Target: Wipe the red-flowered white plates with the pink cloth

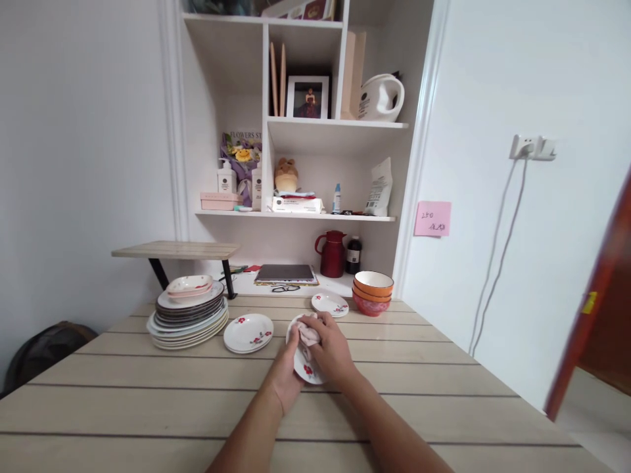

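A white plate with red flowers [308, 372] is tilted up above the table in front of me. My left hand [288, 368] grips its left edge, thumb over the rim. Bunched in my right hand [331, 345] is a pale pink cloth [309, 334], pressed against the plate's face. To the left lie small flowered plates [248, 332], one on another. Behind my right hand are more flowered plates [330, 303]. The fingers of my left hand under the plate are hidden.
A tall stack of plates [190, 315] stands at the left beside a small raised shelf [175, 250]. Stacked bowls [373, 293] are at the back right. Behind the table are a laptop [284, 272], glasses [286, 289], a red jug [332, 255] and a dark bottle [353, 255].
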A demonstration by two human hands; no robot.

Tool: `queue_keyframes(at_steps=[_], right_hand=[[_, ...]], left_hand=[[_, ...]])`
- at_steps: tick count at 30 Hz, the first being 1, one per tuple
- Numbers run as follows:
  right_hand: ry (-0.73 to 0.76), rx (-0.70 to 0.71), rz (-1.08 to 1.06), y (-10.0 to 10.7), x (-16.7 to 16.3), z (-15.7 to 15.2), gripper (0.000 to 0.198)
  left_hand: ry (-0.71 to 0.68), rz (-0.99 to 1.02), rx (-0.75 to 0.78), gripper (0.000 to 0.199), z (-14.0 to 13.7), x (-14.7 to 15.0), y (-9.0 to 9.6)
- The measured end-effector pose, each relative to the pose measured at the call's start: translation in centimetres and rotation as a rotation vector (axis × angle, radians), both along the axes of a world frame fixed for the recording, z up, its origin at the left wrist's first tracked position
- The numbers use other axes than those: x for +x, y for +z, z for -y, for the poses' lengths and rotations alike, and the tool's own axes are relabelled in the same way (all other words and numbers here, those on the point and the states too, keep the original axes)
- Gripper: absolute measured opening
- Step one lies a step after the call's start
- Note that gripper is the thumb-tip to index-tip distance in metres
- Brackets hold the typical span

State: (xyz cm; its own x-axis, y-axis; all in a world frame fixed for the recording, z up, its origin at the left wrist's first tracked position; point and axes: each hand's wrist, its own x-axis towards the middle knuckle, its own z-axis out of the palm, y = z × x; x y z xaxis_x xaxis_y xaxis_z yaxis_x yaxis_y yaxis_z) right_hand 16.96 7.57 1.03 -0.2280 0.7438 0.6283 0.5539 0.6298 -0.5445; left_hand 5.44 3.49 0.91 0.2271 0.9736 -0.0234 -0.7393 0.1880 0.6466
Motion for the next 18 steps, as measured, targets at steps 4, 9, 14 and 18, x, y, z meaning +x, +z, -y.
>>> queue_keyframes(at_steps=[4,9,14,18], right_hand=[[-0.076,-0.017,0.042,-0.6,0.2,-0.5,0.052],[-0.061,-0.074,0.138,-0.8,0.7,-0.6,0.043],[0.175,-0.045,0.237,-0.4,-0.3,0.7,0.036],[0.218,0.035,0.238,-0.3,-1.5,1.3,0.040]], left_hand=[[0.025,0.071,0.012,0.058,-0.2,-0.1,-0.1],[0.184,0.192,0.020,0.054,-1.1,-1.3,-0.2],[0.264,0.222,-0.023,0.056,-1.6,-2.4,-0.4],[0.149,0.130,-0.093,0.057,-1.2,-2.0,-0.5]])
